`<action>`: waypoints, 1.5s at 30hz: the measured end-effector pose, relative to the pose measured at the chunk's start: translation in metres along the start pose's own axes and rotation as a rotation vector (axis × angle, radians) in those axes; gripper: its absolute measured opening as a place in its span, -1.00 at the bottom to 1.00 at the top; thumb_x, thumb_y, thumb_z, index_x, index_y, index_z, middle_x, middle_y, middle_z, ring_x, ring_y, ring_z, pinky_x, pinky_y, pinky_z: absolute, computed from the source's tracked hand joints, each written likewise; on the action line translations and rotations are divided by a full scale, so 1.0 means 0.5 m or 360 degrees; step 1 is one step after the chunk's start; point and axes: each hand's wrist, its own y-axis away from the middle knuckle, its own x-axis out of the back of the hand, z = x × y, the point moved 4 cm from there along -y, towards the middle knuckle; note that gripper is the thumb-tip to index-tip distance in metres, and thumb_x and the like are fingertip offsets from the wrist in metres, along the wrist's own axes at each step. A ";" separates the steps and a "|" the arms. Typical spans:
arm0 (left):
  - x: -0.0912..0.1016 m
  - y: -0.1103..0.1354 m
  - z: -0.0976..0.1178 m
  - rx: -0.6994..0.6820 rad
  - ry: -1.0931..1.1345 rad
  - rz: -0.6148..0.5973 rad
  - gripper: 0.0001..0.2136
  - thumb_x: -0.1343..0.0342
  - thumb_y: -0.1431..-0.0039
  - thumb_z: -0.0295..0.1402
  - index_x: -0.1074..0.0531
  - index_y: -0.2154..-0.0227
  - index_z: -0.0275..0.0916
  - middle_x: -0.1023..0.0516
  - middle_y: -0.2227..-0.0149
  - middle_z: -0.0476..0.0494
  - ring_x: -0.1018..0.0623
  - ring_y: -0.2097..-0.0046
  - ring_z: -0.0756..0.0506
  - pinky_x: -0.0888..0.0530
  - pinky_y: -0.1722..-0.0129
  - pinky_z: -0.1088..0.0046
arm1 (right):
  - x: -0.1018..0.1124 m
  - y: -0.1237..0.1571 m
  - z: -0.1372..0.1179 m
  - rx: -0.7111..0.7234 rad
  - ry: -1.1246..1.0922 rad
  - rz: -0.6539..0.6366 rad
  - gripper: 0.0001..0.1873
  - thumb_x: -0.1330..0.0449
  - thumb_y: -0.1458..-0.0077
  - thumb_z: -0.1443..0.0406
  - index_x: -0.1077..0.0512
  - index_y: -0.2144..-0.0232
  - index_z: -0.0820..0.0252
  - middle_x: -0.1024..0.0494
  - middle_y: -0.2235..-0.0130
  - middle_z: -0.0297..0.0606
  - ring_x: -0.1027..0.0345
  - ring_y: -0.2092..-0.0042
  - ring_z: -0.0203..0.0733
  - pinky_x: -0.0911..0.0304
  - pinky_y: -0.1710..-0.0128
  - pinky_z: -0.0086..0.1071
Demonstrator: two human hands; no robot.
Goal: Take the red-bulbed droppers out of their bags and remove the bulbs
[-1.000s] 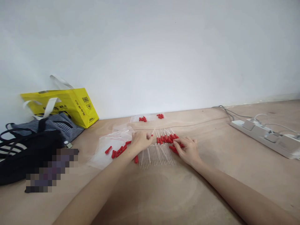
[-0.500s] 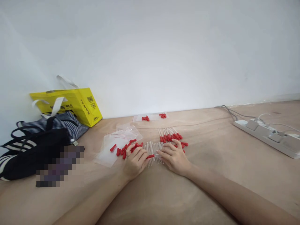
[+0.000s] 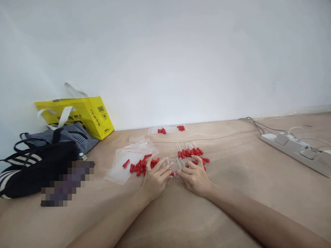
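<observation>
Above a row of clear glass dropper tubes [image 3: 173,165], my left hand [image 3: 156,179] is closed on a red rubber bulb [image 3: 172,174], mostly hidden by the fingers. My right hand [image 3: 196,177] faces it, pinching a thin glass tube at the bulb's open end; the fingers cover most of the tube. Loose red bulbs [image 3: 139,168] lie in a heap left of my left hand. Behind my right hand, several droppers [image 3: 190,151] lie side by side, tubes pointing to the wall and red bulbs toward me.
Clear zip bags [image 3: 120,167] lie at the left of the bulbs. Another bag [image 3: 169,129] with red bulbs and tubes lies by the wall. A yellow bag [image 3: 98,117], a striped bag [image 3: 74,136] and a black bag [image 3: 59,155] stand left. A white power strip [image 3: 292,150] with cables lies right.
My hands have come closer together, and less of the red bulb shows between them. The whole view has shifted slightly.
</observation>
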 end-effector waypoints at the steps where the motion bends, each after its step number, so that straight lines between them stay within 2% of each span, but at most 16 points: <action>1: 0.002 0.001 0.001 -0.0025 -0.0025 -0.0011 -0.82 0.06 -0.16 -0.38 -0.45 0.40 -0.12 -0.53 0.19 0.01 -0.40 0.03 -0.12 0.11 -0.09 0.02 | 0.001 0.001 -0.001 0.0018 0.0000 -0.0009 -0.79 0.00 -0.01 0.43 -0.40 0.41 0.10 -0.33 0.63 -0.45 -0.16 0.41 -0.33 0.19 0.03 -0.14; 10: 0.009 0.005 0.007 -0.0129 -0.0134 -0.0081 -0.84 0.01 -0.12 -0.34 -0.48 0.45 -0.07 -0.55 0.24 0.01 -0.41 0.04 -0.14 0.13 -0.10 -0.05 | 0.022 0.004 -0.007 0.0105 0.0012 0.0052 -0.83 -0.02 -0.05 0.37 -0.40 0.47 0.12 -0.32 0.63 -0.46 -0.18 0.42 -0.36 0.16 0.05 -0.19; 24: 0.018 0.007 0.022 -0.0290 -0.0058 0.0017 -0.84 0.03 -0.13 -0.43 -0.45 0.40 -0.10 -0.54 0.23 0.08 -0.41 0.03 -0.13 0.10 -0.12 -0.04 | 0.045 0.011 -0.008 0.0103 -0.0108 0.0118 -0.83 -0.02 -0.07 0.34 -0.39 0.47 0.13 -0.35 0.65 -0.45 -0.21 0.41 -0.33 0.11 0.09 -0.19; 27: 0.028 0.015 0.011 -0.0283 -0.0052 0.0042 -0.80 0.07 -0.13 -0.47 -0.44 0.43 -0.11 -0.55 0.25 0.07 -0.40 0.03 -0.13 0.02 -0.10 -0.02 | 0.053 0.018 0.005 0.0086 -0.0133 0.0132 -0.83 -0.02 -0.07 0.34 -0.39 0.48 0.14 -0.34 0.66 -0.44 -0.22 0.40 -0.31 0.10 0.10 -0.19; 29: 0.042 0.020 -0.010 -0.0141 -0.0065 0.0098 -0.77 0.11 -0.16 -0.46 -0.44 0.44 -0.13 -0.55 0.29 0.02 -0.42 0.06 -0.13 -0.09 -0.05 0.02 | 0.056 0.028 0.028 -0.0023 -0.0108 0.0137 -0.81 -0.01 -0.08 0.34 -0.40 0.48 0.15 -0.35 0.64 -0.42 -0.23 0.38 -0.29 0.07 0.12 -0.21; 31: 0.055 0.024 -0.034 0.0067 -0.0040 0.0127 -0.78 0.12 -0.17 -0.43 -0.43 0.44 -0.17 -0.54 0.32 -0.06 -0.44 0.15 -0.12 -0.26 0.06 0.16 | 0.052 0.039 0.058 -0.0215 -0.0064 0.0120 -0.81 0.00 -0.09 0.33 -0.42 0.42 0.15 -0.39 0.56 -0.35 -0.24 0.36 -0.28 0.01 0.20 -0.26; 33: 0.058 0.025 -0.053 0.0256 0.0056 0.0077 -0.79 0.12 -0.17 -0.39 -0.43 0.40 -0.20 -0.48 0.36 -0.10 -0.44 0.25 -0.07 -0.38 0.22 0.35 | 0.037 0.046 0.081 -0.0373 -0.0102 0.0016 -0.77 0.04 -0.10 0.36 -0.41 0.29 0.16 -0.41 0.48 -0.28 -0.23 0.37 -0.27 -0.07 0.30 -0.33; 35: 0.051 0.022 -0.066 0.0393 0.0155 0.0004 -0.78 0.15 -0.18 -0.37 -0.41 0.31 -0.22 -0.40 0.37 -0.11 -0.43 0.30 -0.03 -0.41 0.32 0.45 | 0.013 0.049 0.092 -0.0486 -0.0198 -0.0118 -0.69 0.09 -0.10 0.41 -0.36 0.17 0.19 -0.40 0.41 -0.22 -0.23 0.36 -0.26 -0.14 0.36 -0.38; 37: 0.042 0.021 -0.082 0.0532 0.0175 -0.0014 -0.75 0.19 -0.18 -0.38 -0.38 0.22 -0.23 -0.35 0.34 -0.12 -0.43 0.29 -0.03 -0.42 0.30 0.45 | -0.008 0.049 0.095 -0.0572 -0.0268 -0.0208 -0.63 0.13 -0.08 0.44 -0.31 0.10 0.19 -0.37 0.37 -0.20 -0.24 0.35 -0.25 -0.20 0.37 -0.39; 41: 0.036 0.031 -0.130 0.0805 0.0132 -0.0035 -0.72 0.20 -0.14 -0.38 -0.34 0.16 -0.27 -0.35 0.30 -0.16 -0.43 0.25 -0.06 -0.41 0.24 0.38 | -0.028 0.045 0.092 -0.0624 -0.0332 -0.0244 -0.62 0.13 -0.06 0.47 -0.33 0.13 0.17 -0.33 0.36 -0.20 -0.26 0.33 -0.24 -0.26 0.33 -0.36; 45: 0.049 0.049 -0.182 0.1108 0.0130 -0.0144 -0.74 0.10 -0.04 -0.32 -0.32 0.21 -0.27 -0.40 0.40 -0.08 -0.43 0.43 -0.03 -0.42 0.41 0.44 | -0.031 0.042 0.090 -0.0611 -0.0427 -0.0232 -0.67 0.12 -0.06 0.47 -0.36 0.20 0.19 -0.34 0.34 -0.18 -0.29 0.29 -0.23 -0.27 0.27 -0.35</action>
